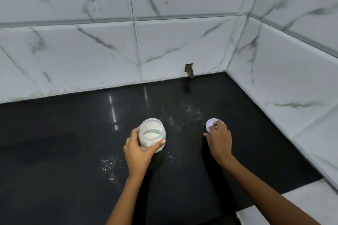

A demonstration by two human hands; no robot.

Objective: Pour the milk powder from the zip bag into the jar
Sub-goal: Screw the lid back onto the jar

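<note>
Bare countertop (54,142) lies left; tiled walls (283,87) block behind and right.

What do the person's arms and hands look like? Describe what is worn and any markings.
Both forearms are bare up to the frame's edge: no sleeves, watch, bracelets or gloves show. The left hand has a pale, light-pink nail visible on its thumb. The right hand shows no rings; its nails are too small to tell. No marks or tattoos are visible.
</note>
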